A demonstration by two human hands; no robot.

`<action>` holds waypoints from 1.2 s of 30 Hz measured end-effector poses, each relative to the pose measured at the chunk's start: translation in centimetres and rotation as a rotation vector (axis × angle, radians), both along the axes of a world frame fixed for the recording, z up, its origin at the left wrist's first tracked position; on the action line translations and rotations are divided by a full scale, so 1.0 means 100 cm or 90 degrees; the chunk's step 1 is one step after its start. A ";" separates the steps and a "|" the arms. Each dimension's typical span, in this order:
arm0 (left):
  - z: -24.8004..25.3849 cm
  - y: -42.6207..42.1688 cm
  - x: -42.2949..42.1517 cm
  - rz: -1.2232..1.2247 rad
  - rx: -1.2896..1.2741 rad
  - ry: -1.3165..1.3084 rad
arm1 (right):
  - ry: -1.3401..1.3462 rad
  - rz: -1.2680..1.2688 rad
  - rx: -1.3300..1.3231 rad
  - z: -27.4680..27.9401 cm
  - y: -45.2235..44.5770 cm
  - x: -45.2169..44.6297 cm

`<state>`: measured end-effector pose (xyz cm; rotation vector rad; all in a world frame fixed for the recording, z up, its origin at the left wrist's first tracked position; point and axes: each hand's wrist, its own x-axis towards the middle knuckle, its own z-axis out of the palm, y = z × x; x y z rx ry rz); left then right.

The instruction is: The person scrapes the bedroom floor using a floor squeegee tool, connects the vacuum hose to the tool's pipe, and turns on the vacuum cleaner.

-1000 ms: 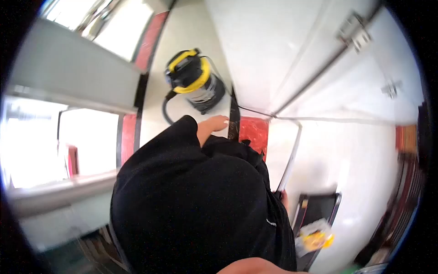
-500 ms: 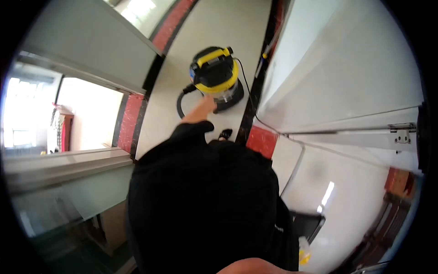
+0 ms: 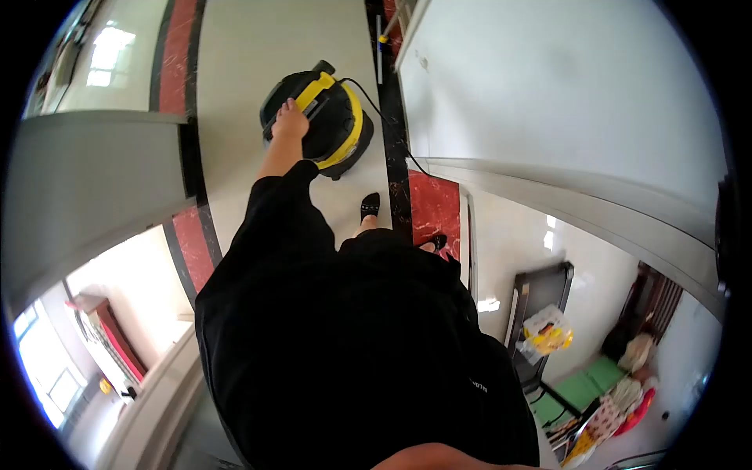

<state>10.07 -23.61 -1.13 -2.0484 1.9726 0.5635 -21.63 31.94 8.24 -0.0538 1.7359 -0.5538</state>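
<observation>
Touches the yellow handle [image 3: 316, 92] with the left hand [image 3: 289, 122]; cannot tell whether clenched around it. Has the vacuum cleaner [image 3: 329, 129] directly under that hand, extending mostly toward three o'clock from the grip. Sees it standing on pale floor [image 3: 235, 47], trailing a black cord [image 3: 381, 116] toward four o'clock.

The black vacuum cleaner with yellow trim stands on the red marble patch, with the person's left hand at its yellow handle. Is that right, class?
Not quite: the vacuum cleaner stands on the pale floor, not the red marble patch, as the head view shows. The left hand is indeed at its yellow handle.
</observation>
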 end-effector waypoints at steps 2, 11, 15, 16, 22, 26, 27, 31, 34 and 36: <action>0.019 -0.004 -0.004 -0.008 0.029 -0.029 | 0.010 -0.018 0.011 0.008 0.006 0.015; 0.038 0.023 0.011 -0.132 0.053 -0.050 | 0.022 -0.052 0.025 0.013 0.057 0.042; 0.024 0.061 0.019 -0.157 0.024 -0.040 | 0.040 -0.046 -0.001 0.003 0.093 0.046; 0.021 0.075 0.018 -0.184 0.009 -0.034 | 0.045 -0.045 -0.010 -0.001 0.106 0.047; 0.027 0.152 0.015 -0.240 -0.058 -0.056 | 0.076 -0.023 -0.080 -0.041 0.198 0.044; 0.035 0.181 0.018 -0.254 -0.057 -0.090 | 0.102 -0.015 -0.127 -0.062 0.254 0.039; 0.037 0.184 0.018 -0.262 -0.057 -0.096 | 0.102 -0.011 -0.130 -0.066 0.264 0.037; 0.047 0.201 0.009 -0.253 0.028 -0.102 | 0.003 -0.002 -0.094 -0.041 0.272 0.027; 0.047 0.224 0.015 -0.269 0.016 -0.110 | 0.001 0.056 -0.090 -0.018 0.279 0.029; 0.051 0.233 0.016 -0.274 -0.012 -0.100 | -0.093 0.051 -0.085 0.037 0.217 0.039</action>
